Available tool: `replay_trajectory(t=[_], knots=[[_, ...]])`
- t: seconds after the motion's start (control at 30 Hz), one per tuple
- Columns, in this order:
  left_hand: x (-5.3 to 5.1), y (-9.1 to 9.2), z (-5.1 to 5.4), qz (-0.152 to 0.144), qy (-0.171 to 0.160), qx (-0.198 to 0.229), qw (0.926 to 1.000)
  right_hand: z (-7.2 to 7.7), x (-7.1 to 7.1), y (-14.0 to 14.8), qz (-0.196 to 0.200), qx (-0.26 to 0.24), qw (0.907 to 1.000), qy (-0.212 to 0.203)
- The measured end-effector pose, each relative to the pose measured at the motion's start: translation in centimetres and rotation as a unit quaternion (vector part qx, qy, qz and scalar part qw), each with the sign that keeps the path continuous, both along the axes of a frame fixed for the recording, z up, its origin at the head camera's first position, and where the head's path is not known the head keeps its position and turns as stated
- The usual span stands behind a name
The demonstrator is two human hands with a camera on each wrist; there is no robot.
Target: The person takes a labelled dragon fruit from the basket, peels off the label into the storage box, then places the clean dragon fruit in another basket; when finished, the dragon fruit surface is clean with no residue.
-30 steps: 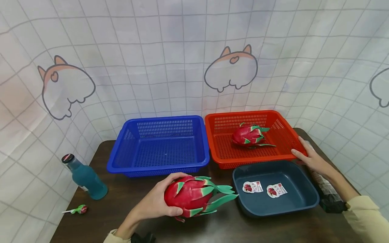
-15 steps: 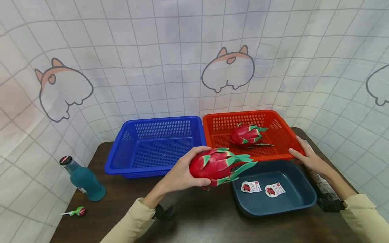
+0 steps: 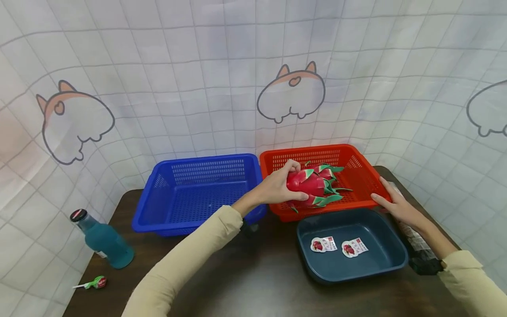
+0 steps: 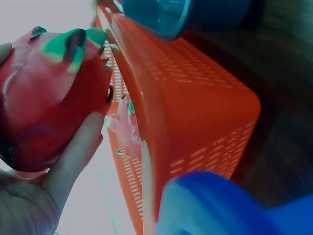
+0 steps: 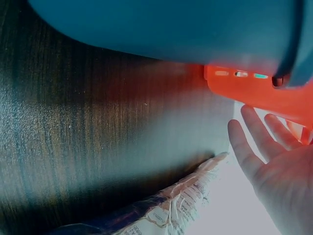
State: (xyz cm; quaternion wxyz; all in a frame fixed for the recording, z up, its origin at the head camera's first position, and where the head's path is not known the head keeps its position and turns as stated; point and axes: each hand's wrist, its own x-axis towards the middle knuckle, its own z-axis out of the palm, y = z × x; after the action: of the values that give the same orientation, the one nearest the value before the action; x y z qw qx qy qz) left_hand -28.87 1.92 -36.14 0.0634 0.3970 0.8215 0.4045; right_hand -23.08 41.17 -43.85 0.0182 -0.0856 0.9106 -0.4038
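My left hand (image 3: pixel 275 187) holds a red dragon fruit (image 3: pixel 305 181) with green scales over the front part of the red basket (image 3: pixel 358 178). In the left wrist view the held dragon fruit (image 4: pixel 49 98) is above the basket's rim, thumb and fingers round its sides. A second dragon fruit (image 3: pixel 329 171) lies in the basket, partly hidden behind the held one. My right hand (image 3: pixel 400 207) rests at the red basket's front right corner. The right wrist view shows the fingers (image 5: pixel 261 132) fairly straight and spread against the basket's outside.
Left of the red basket stands a blue basket (image 3: pixel 210 200). A dark blue tray (image 3: pixel 368 259) with two dragon fruit stickers (image 3: pixel 354 248) sits in front. A teal bottle (image 3: pixel 107 242) and a lollipop (image 3: pixel 97 282) are at left. A printed plastic package (image 3: pixel 413 237) lies at right.
My left hand has carried the dragon fruit from above the table at the front, forward and to the right, over the red basket. My right hand has stayed at the basket's corner.
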Motion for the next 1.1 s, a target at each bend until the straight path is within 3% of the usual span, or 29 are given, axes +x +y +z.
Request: replay_trajectory(t=[0.27,0.57,0.77,0.97,1.1], knots=[[-2.5,1.9,-0.6,-0.007,0.013,-0.032,0.9994,0.1,-0.2,-0.6,-0.007,0.003,0.9999,-0.007],[-2.9,3.2,-1.1,-0.023,0.014,-0.108,0.9937,0.3,0.0,-0.4,-0.003,-0.001,1.0,-0.005],[-2.9,4.0,-0.5,-0.03,0.03,-0.189,0.9811,0.3,-0.1,-0.2,-0.003,0.0,1.0,-0.006],[-3.4,4.5,0.6,-0.052,0.028,-0.28,0.9581,0.0,-0.1,0.0,-0.002,-0.004,1.0,-0.009],[-3.4,4.6,0.9,-0.056,0.035,-0.318,0.9458,0.0,0.0,0.0,-0.004,-0.008,0.9999,-0.008]])
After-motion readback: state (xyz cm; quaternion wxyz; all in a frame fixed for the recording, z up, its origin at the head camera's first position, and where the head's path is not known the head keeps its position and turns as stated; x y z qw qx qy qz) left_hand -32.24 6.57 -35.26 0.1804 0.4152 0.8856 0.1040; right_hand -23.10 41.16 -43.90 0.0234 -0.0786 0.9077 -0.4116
